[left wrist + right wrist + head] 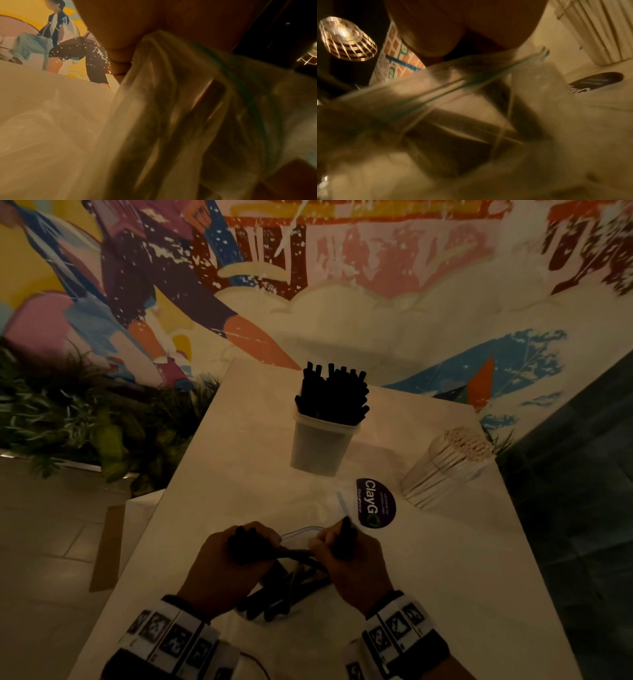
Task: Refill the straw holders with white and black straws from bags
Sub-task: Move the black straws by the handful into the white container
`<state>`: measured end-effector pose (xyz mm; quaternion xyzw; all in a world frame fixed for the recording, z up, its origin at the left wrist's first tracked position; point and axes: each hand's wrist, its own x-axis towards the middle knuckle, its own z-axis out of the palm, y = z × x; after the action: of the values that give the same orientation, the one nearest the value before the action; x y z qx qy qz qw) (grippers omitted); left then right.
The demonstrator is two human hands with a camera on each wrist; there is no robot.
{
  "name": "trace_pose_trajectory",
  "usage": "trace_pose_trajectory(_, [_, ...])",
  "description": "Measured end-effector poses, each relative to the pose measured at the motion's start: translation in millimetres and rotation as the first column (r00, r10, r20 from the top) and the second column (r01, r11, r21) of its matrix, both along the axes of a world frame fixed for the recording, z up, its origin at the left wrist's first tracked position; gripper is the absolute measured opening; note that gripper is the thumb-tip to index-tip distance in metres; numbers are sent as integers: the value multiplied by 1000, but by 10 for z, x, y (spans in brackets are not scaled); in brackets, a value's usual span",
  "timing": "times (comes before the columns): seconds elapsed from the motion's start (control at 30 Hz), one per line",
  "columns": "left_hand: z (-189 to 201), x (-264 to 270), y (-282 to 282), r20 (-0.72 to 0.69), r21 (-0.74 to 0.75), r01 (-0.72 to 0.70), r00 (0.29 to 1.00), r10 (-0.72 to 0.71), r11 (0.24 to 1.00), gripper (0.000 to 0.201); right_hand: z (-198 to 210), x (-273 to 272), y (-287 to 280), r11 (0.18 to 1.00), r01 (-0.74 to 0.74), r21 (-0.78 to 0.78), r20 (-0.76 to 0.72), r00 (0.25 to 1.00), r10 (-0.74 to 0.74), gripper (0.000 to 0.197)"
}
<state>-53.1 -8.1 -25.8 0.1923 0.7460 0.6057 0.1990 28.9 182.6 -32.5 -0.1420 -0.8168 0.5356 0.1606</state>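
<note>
A clear zip bag (pixel 301 534) with several black straws (pixel 287 590) lies on the white table near me. My left hand (pixel 236 559) grips a bunch of black straws (pixel 245 539) over the bag's mouth. My right hand (pixel 346 556) grips a few black straws (pixel 346 530) that stick up past its fingers. Both wrist views show the blurred bag (pixel 171 108) and bag (pixel 453 94) close up, with dark straws inside. A white holder (pixel 322 443) packed with black straws (pixel 334 395) stands farther back. To the right, a clear holder (pixel 445 467) full of white straws (pixel 467 445).
A dark round ClayGo sticker (pixel 375 503) lies on the table (pixel 445 577) between the bag and the white-straw holder. A painted wall rises behind the table. Green plants (pixel 68 412) fill the left side, and tiled floor lies below them.
</note>
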Motion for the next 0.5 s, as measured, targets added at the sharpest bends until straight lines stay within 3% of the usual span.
trace_pose_trajectory(0.07, [-4, -9, 7, 11, -1, 3, 1000, -3, 1000, 23, -26, 0, 12, 1000, 17, 23, 53, 998, -18, 40])
trace_pose_trajectory(0.13, [-26, -24, -6, 17, -4, -9, 1000, 9, 1000, 24, 82, -20, 33, 999, 46, 15, 6, 999, -46, 43])
trace_pose_trajectory(0.23, [-48, -37, -25, 12, 3, -13, 1000, 13, 1000, 22, 395, -98, 94, 998, 46, -50, -124, 991, -52, 35])
trace_pose_trajectory(0.33, [-60, -60, -14, 27, 13, -13, 1000, 13, 1000, 26, 762, -204, 169, 984, -55, -170, -208, 978, 19, 34])
trace_pose_trajectory(0.47, [-79, -75, -18, 2, 32, 4, 1000, -4, 999, 23, 1316, -306, 170, 979, -186, -85, -267, 951, 157, 13])
trace_pose_trajectory(0.5, [-86, -78, -25, -2, 41, 5, 1000, -4, 999, 22, 1449, -352, 174, 981, -185, -67, -297, 942, 157, 16])
